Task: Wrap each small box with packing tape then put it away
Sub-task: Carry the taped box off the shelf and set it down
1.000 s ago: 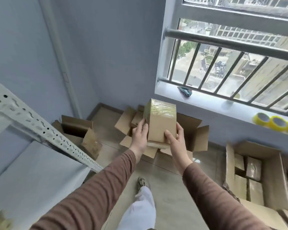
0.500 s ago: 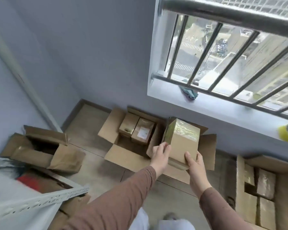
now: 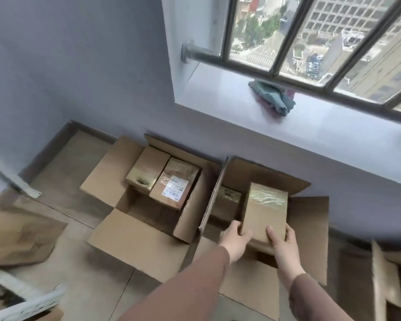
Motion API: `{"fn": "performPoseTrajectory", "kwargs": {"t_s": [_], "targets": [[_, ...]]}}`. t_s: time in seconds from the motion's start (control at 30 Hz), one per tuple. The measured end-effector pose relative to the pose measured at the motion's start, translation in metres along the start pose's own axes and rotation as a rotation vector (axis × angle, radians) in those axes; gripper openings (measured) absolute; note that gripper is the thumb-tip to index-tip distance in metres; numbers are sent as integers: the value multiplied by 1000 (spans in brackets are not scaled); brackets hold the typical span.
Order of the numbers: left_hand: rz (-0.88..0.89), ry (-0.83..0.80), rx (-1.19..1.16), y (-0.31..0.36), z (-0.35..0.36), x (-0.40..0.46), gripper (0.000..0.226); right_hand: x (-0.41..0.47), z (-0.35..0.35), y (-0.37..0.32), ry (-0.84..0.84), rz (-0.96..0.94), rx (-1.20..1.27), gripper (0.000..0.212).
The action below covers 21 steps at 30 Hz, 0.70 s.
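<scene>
A crumpled carton [image 3: 21,235] is lying on the floor [image 3: 74,158] at the far left edge. Right of it, an open carton [image 3: 146,200] is sitting below the window wall, holding two taped small boxes side by side: a plain one [image 3: 146,171] on the left and one with a white label [image 3: 175,185] on the right, touching each other.

Just right of that, a second open carton [image 3: 308,228] is standing with its flaps spread. The left hand [image 3: 235,242] is gripping the near left corner of the wrapped small box [image 3: 265,212], fingers curled over its edge. The right hand [image 3: 283,244] is grasping the near right corner, thumb lying on the top face. So the box is extending away from both grips toward the wall, its taped far end pointing at the windowsill [image 3: 229,93], and it is sitting over the opening of this second carton. Another small box [image 3: 226,200] is lying inside, just left of it.

A bundled cloth [image 3: 272,96] is resting on the sill. Another carton [image 3: 389,279] is showing at the right edge.
</scene>
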<state>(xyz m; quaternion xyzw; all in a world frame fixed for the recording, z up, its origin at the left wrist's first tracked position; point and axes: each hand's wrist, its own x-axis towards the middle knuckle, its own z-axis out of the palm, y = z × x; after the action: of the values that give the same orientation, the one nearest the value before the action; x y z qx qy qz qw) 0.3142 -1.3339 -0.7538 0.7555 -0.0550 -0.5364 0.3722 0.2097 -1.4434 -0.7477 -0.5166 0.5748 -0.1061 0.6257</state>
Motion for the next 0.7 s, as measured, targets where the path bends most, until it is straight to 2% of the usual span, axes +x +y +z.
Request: {"fn": "performPoseTrajectory", "kwargs": {"t_s": [0.23, 0.4, 0.7], "targets": [[-53, -86, 317, -42, 22, 120, 66, 109, 12, 74, 45, 119, 25, 63], [-74, -59, 257, -63, 36, 173, 56, 159, 20, 121, 23, 245, 39, 57], [-65, 31, 553, -81, 47, 229, 44, 210, 35, 163, 49, 265, -33, 55]]}}
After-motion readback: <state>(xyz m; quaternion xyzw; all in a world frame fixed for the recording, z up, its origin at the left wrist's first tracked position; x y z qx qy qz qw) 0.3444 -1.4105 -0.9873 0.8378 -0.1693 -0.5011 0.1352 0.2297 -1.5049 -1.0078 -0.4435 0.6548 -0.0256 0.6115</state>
